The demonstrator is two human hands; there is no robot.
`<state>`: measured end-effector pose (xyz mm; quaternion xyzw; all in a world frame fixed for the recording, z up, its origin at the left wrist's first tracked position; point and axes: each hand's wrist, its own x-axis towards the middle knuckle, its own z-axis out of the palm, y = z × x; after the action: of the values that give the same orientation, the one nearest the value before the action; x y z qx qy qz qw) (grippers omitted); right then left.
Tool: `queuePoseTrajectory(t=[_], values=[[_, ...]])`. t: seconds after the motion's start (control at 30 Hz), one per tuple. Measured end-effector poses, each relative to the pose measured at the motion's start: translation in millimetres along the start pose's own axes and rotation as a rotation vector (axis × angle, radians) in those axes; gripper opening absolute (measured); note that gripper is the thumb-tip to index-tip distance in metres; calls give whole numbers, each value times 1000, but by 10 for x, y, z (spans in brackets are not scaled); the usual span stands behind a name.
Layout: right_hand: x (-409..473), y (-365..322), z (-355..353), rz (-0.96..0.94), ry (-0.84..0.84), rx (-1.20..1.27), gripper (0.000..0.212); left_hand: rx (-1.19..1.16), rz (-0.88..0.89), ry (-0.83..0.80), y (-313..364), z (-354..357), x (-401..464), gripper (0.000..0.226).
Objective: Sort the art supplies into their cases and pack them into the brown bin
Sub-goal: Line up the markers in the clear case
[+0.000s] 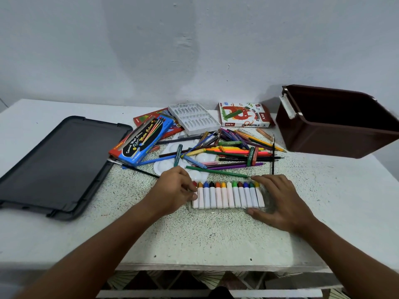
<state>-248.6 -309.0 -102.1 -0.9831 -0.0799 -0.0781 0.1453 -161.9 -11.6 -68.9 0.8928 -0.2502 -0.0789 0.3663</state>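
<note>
Twelve crayons point(228, 196) in a clear tray point(269, 207) near the counter's point(216, 238) front edge. Left hand point(172, 188) touches the row's left end, fingers curled, probably pinching one crayon. Right hand point(278, 201) grips the tray's right end. Brown bin point(336, 134) at the right back corner, tilted.

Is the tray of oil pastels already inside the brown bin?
No. The tray of oil pastels lies on the table between the left hand and right hand, apart from the brown bin.
</note>
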Motion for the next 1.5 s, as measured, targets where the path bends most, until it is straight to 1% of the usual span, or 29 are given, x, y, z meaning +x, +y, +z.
queuePoseTrajectory(t=[0.1,0.27,0.4,0.47,0.53,0.6,0.67,0.77,0.83,0.93,1.07,1.27,1.33,1.4,1.5], values=[[1,-9,-7,12,-8,-1,86,18,-7,19,15,23,0,18],[8,-19,-25,3,-24,6,84,67,-24,-16,37,-19,34,21],[29,-5,-52,-24,-57,6,89,96,-24,-40,49,-93,60,19],[74,-24,-77,-64,-68,-33,94,105,-31,-24,47,-158,86,19],[146,-55,-119,-106,-117,-84,99,157,-40,35,3,-248,147,25],[238,-85,-174,-125,-225,-128,104,230,-43,123,-94,-359,248,34],[337,-118,-237,-133,-346,-177,107,344,-67,200,-226,-485,382,47],[454,-192,-305,-154,-436,-237,108,544,-164,269,-448,-674,608,69],[498,-236,-337,-150,-470,-228,105,572,-267,252,-556,-762,727,81],[531,-281,-354,-143,-478,-155,95,549,-399,186,-611,-836,839,87],[510,-330,-350,-73,-477,45,88,499,-456,139,-645,-844,901,90],[477,-384,-389,1,-414,181,82,472,-474,165,-676,-813,917,92],[490,-399,-412,27,-401,214,85,460,-476,184,-653,-812,909,91],[514,-411,-441,42,-391,232,88,451,-469,222,-619,-828,893,90],[554,-428,-528,32,-372,225,86,454,-423,270,-533,-873,873,94]])
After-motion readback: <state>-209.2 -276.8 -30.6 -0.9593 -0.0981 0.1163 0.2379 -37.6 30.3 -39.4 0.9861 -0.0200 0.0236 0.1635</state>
